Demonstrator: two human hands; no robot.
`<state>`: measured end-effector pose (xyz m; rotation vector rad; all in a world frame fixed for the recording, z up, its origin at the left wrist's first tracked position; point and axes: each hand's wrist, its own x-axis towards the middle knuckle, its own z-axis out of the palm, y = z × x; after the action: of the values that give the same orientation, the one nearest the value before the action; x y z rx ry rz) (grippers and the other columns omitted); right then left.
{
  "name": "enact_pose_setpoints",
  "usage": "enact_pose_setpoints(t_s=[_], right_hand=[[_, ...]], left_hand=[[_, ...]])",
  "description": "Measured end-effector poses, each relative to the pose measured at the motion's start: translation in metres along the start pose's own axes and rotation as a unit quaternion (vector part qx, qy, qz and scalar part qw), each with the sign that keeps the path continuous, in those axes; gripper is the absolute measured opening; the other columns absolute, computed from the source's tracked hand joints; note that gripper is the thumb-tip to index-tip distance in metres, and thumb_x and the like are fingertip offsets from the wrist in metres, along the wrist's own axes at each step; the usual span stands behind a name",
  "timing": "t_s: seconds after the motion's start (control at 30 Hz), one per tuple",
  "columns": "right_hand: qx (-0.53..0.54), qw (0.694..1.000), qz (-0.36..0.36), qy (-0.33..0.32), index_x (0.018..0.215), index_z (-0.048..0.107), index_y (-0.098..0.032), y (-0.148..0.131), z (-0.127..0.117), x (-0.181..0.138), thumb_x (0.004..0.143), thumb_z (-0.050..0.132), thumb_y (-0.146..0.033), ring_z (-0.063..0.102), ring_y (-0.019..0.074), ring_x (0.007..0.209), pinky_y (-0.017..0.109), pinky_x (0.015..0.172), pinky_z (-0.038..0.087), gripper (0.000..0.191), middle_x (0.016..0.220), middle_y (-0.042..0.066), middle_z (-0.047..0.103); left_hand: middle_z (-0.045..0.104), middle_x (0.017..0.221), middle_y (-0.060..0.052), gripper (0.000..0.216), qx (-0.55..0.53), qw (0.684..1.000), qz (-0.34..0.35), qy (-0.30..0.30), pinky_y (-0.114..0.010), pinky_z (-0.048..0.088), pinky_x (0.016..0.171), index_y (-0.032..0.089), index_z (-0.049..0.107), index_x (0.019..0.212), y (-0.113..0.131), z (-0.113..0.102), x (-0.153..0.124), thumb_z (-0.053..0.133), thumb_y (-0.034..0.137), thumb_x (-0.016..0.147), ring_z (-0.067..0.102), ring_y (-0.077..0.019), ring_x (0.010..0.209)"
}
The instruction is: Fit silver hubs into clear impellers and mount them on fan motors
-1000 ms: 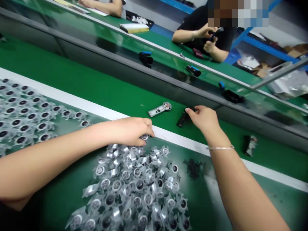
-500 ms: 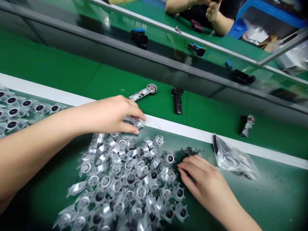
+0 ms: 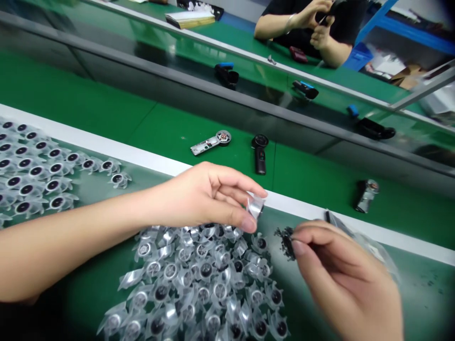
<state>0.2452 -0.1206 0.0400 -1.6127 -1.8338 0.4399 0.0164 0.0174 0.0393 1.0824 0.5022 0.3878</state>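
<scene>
My left hand (image 3: 206,196) is raised over a heap of silver fan impellers (image 3: 202,284) and pinches one silver impeller (image 3: 255,207) between thumb and fingers. Close to it on the right, my right hand (image 3: 341,279) is closed in a pinch, fingertips together; what it holds is too small to make out. Just beside those fingertips lies a small pile of tiny black parts (image 3: 286,239) on the green mat. A clear plastic bag (image 3: 359,237) shows behind my right hand.
Rows of impellers (image 3: 35,166) are laid out at the left. On the green belt lie a silver handheld-fan half (image 3: 211,142), a black fan body (image 3: 259,154) and another dark part (image 3: 366,195). Across the line a person's hands (image 3: 316,21) hold a dark device.
My left hand lifted off the heap with one impeller and moved right. My right hand left the black fan body, dipped to the black parts, then rose in a pinch.
</scene>
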Motion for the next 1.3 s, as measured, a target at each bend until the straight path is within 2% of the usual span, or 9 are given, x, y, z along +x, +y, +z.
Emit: enact_pose_setpoints(t_s=[0.1,0.2,0.3,0.57,0.8,1.03,1.13,1.23,1.3], right_hand=[[0.112,0.993,-0.006,0.036,0.094,0.063,-0.028,-0.026,0.006,0.021,0.092,0.064,-0.014,0.061,0.0127,0.079,0.023,0.066,0.05,0.015,0.089,-0.002,0.064],[0.122,0.991,-0.028,0.054,0.093,0.063,-0.029,-0.042,0.017,0.035,0.091,0.064,-0.013,0.061,0.0121,0.078,0.024,0.067,0.05,0.016,0.09,-0.003,0.065],[0.107,0.989,-0.001,0.102,0.087,0.063,-0.028,-0.052,0.023,0.041,0.093,0.062,-0.016,0.058,0.0132,0.074,0.027,0.066,0.047,0.013,0.085,-0.002,0.063],[0.069,0.991,0.006,0.118,0.085,0.064,-0.028,-0.058,0.025,0.037,0.093,0.062,-0.019,0.06,0.0162,0.077,0.031,0.069,0.046,0.012,0.084,-0.001,0.065],[0.086,0.987,0.078,0.114,0.085,0.066,-0.029,-0.057,0.028,0.035,0.093,0.064,-0.027,0.06,0.0158,0.072,0.032,0.068,0.047,0.009,0.087,-0.001,0.066],[0.015,0.996,-0.032,0.087,0.094,0.068,-0.032,-0.043,0.022,0.033,0.089,0.068,-0.019,0.063,0.0167,0.073,0.03,0.064,0.05,0.014,0.092,-0.001,0.069],[-0.094,0.988,-0.089,0.087,0.113,0.069,-0.032,-0.045,0.022,0.023,0.088,0.065,-0.017,0.069,0.0211,0.082,0.034,0.071,0.055,0.03,0.099,0.002,0.072],[-0.163,0.969,-0.171,0.069,0.14,0.058,-0.032,-0.044,0.02,0.024,0.087,0.063,-0.011,0.07,0.0239,0.087,0.038,0.074,0.056,0.057,0.108,0.005,0.073],[-0.129,0.972,-0.183,0.065,0.142,0.056,-0.031,-0.038,0.021,0.046,0.089,0.06,-0.01,0.069,0.0227,0.083,0.037,0.073,0.056,0.057,0.103,0.006,0.073]], left_hand=[[0.077,0.088,0.004,0.04,-0.088,0.996,-0.001,-0.022,-0.019,0.063,0.076,0.02,0.073,0.103,-0.005,0.01,-0.003,0.087,0.005,0.069,0.076,-0.0096,0.077],[0.077,0.091,0.002,0.04,-0.111,0.993,0.018,-0.023,-0.02,0.063,0.077,0.019,0.072,0.102,-0.005,0.013,-0.006,0.089,0.006,0.068,0.077,-0.0107,0.079],[0.077,0.09,0.002,0.038,-0.118,0.992,0.042,-0.02,-0.021,0.064,0.078,0.018,0.071,0.1,-0.003,0.012,-0.007,0.089,0.008,0.069,0.077,-0.011,0.079],[0.077,0.088,0.003,0.035,-0.114,0.991,0.07,-0.009,-0.022,0.065,0.077,0.016,0.069,0.097,-0.004,0.014,-0.008,0.087,0.004,0.069,0.078,-0.0116,0.078],[0.078,0.087,0.0,0.037,-0.02,0.991,0.131,0.019,-0.027,0.066,0.083,0.016,0.069,0.094,-0.005,0.012,-0.008,0.089,0.005,0.064,0.079,-0.0178,0.084],[0.079,0.086,0.0,0.033,-0.009,0.99,0.137,0.026,-0.028,0.066,0.084,0.016,0.068,0.093,-0.007,0.013,-0.009,0.089,0.012,0.067,0.08,-0.0192,0.086],[0.079,0.086,0.001,0.034,-0.051,0.99,0.13,0.036,-0.025,0.066,0.081,0.017,0.067,0.093,-0.008,0.014,-0.006,0.089,0.011,0.067,0.079,-0.0173,0.084],[0.079,0.085,0.001,0.032,-0.063,0.988,0.134,0.053,-0.025,0.066,0.078,0.016,0.067,0.091,0.009,0.006,-0.007,0.087,0.007,0.067,0.079,-0.016,0.08],[0.079,0.083,0.003,0.031,-0.01,0.976,0.19,0.103,-0.024,0.064,0.078,0.015,0.067,0.091,0.032,-0.006,-0.015,0.085,0.004,0.067,0.079,-0.0155,0.081]])
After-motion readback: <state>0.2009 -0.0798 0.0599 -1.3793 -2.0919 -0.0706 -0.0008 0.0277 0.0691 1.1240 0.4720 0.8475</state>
